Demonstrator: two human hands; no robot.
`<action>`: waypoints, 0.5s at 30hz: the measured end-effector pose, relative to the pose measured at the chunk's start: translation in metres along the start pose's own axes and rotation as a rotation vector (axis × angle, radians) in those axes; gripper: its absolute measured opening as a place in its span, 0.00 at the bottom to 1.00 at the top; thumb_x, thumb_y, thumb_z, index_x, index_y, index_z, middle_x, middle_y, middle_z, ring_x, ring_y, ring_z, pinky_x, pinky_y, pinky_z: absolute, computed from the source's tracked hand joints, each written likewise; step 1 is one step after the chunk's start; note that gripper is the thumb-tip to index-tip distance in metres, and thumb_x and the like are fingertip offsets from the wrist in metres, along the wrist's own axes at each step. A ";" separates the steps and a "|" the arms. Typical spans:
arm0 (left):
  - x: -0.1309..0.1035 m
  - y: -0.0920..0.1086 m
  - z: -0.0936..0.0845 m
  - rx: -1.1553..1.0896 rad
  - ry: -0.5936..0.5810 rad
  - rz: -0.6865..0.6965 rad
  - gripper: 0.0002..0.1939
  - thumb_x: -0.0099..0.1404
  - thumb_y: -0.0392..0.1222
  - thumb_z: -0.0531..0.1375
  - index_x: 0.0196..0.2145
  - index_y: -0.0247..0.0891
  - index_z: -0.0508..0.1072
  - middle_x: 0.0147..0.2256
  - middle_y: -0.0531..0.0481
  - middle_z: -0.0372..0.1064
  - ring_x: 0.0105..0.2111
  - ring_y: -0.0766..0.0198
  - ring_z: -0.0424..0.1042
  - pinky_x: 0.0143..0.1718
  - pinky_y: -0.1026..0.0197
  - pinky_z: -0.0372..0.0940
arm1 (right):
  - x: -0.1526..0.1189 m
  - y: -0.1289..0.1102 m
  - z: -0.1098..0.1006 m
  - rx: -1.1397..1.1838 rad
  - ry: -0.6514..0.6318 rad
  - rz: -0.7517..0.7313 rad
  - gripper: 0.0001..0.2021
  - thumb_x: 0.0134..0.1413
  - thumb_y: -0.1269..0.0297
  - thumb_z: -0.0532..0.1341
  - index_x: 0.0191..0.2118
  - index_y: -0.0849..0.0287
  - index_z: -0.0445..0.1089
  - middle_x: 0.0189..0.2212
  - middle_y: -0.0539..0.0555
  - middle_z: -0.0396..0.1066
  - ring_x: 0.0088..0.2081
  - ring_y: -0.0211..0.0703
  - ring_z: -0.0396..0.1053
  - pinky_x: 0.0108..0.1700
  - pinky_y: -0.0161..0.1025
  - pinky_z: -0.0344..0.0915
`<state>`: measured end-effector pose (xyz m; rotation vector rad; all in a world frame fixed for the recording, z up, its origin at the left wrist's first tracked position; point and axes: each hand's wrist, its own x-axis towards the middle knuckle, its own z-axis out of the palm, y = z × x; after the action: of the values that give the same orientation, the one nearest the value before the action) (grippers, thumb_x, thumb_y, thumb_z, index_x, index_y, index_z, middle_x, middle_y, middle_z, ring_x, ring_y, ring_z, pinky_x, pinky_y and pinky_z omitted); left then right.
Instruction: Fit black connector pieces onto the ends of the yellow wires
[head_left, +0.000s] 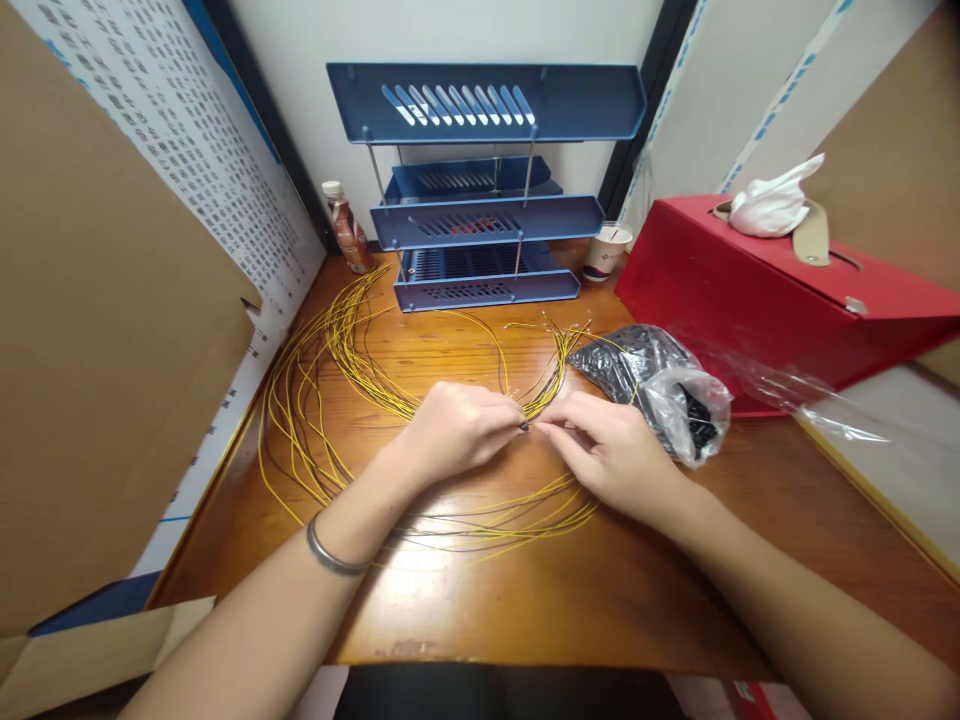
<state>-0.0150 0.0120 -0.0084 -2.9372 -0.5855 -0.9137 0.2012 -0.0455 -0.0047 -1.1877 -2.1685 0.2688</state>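
My left hand [469, 425] is closed, with a small black plastic piece [524, 427], like a connector housing, pinched at its fingertips. Facing it, my right hand [611, 440] pinches what looks like the end of a thin wire, close against the black piece; the fingers partly hide it. Thin yellow and dark wires [341, 345] lie in a wide loop on the table around both hands. Their metal-tipped ends [566, 340] fan out just beyond the fingertips. Beside my right hand rests an open clear plastic bag [641, 365] of small black parts.
A blue three-tier tray rack [487, 220] stands at the back of the wooden table [465, 610]. A bottle [349, 230] is left of it, a paper cup [606, 252] right. A red box [750, 290] bounds the right side, cardboard [112, 300] the left.
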 end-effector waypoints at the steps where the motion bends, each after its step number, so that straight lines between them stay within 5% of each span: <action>1: 0.000 0.000 0.000 0.000 -0.002 0.007 0.11 0.71 0.38 0.56 0.35 0.36 0.78 0.31 0.48 0.80 0.31 0.64 0.79 0.31 0.65 0.70 | 0.000 -0.001 0.001 0.007 -0.005 0.002 0.08 0.65 0.68 0.58 0.37 0.60 0.74 0.33 0.54 0.77 0.33 0.41 0.72 0.36 0.37 0.65; 15: -0.001 -0.008 -0.001 0.009 0.044 -0.038 0.13 0.71 0.41 0.56 0.32 0.37 0.79 0.29 0.47 0.79 0.30 0.64 0.79 0.32 0.65 0.70 | 0.000 0.004 -0.002 -0.063 0.070 0.015 0.07 0.63 0.69 0.59 0.35 0.59 0.74 0.30 0.54 0.76 0.29 0.40 0.70 0.33 0.37 0.64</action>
<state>-0.0185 0.0189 -0.0091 -2.8993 -0.6430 -0.9739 0.2051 -0.0440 -0.0052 -1.2302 -2.1223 0.1635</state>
